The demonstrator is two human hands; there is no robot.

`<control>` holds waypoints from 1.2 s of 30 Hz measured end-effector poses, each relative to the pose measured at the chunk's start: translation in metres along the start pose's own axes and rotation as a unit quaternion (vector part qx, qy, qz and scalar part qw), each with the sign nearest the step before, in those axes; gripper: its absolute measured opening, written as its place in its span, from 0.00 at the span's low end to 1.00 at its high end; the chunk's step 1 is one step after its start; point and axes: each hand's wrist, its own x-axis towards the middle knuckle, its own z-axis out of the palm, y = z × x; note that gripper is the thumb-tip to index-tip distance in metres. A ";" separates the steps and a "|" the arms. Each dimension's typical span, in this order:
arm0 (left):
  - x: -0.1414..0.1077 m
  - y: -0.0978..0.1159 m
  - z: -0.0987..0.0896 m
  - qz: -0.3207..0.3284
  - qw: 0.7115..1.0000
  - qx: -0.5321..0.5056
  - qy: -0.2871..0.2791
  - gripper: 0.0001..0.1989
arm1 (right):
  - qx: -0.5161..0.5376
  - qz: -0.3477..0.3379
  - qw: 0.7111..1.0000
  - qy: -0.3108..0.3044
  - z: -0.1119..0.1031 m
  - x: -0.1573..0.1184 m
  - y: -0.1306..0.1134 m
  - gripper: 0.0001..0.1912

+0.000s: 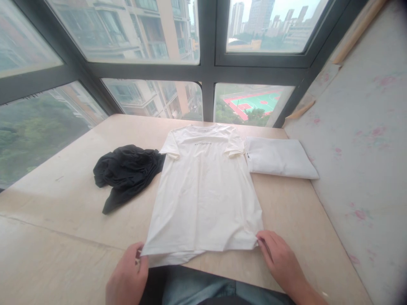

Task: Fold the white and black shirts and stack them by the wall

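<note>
L hand (129, 275) & R hand (280, 258) each pinch a bottom corner of the tee (206, 190), spread on the bench (79, 237) btwn black cloth (130, 169) & white cloth (280, 159); prob. straightening step, next move needs even tension w/ skewed under layer (174, 257) lined up.

Bright, hazy daylight thru windows (251, 25); soft glare, slight blur, wide-angle edge distortion.

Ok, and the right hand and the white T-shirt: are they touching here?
Touching. The head view shows the right hand pinching the white T-shirt at the right corner of its bottom hem, with no gap between fingertips and cloth.
</note>
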 end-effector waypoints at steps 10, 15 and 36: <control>0.038 -0.008 -0.028 -0.126 0.989 -0.065 -0.030 0.15 | 0.195 0.197 0.959 -0.056 -0.037 0.032 0.013 0.17; 0.043 -0.021 -0.030 -0.164 0.973 -0.154 -0.059 0.16 | 0.153 0.074 0.972 -0.161 -0.064 0.033 0.029 0.13; 0.006 -0.016 -0.007 -0.041 0.995 0.011 0.088 0.13 | -0.008 0.098 0.985 -0.141 -0.038 0.006 0.049 0.17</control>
